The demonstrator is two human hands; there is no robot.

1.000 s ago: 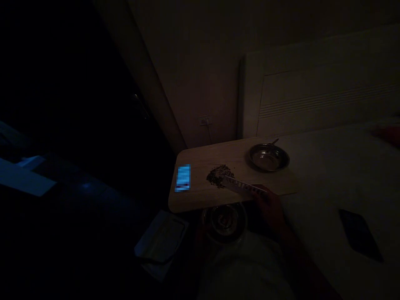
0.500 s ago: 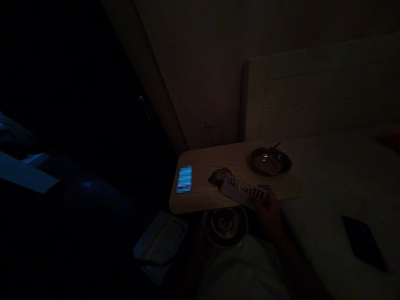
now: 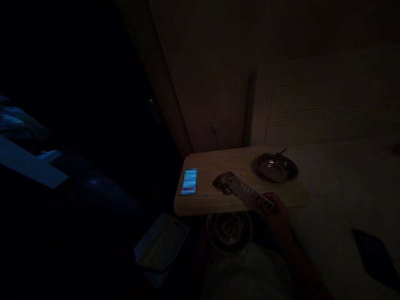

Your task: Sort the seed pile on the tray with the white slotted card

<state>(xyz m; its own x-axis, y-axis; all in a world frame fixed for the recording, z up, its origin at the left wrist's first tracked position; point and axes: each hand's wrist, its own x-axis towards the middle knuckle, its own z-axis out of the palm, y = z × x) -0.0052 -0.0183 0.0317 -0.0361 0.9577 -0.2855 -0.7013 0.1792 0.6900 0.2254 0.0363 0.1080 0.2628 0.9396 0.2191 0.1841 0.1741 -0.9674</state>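
Note:
The room is very dark. My right hand (image 3: 276,214) is closed on the near end of a long pale slotted tool (image 3: 250,194), whose far end touches a small pile of dark bits (image 3: 223,182) on a light wooden board (image 3: 212,204). My left hand (image 3: 204,238) is barely visible at the left rim of a round bowl (image 3: 229,229) held just below the board's near edge; its fingers cannot be made out.
A lit phone (image 3: 189,181) lies on the board's left part. A metal bowl (image 3: 276,167) stands at the board's back right. A pale tray (image 3: 162,243) lies lower left. A dark flat object (image 3: 375,258) rests on the bed at right. A headboard (image 3: 328,100) stands behind.
The slotted tool lay flat, tilted up to show its face, and now lies at a steeper angle with its tip at the pile. The view has drifted, shifting everything slightly right and down.

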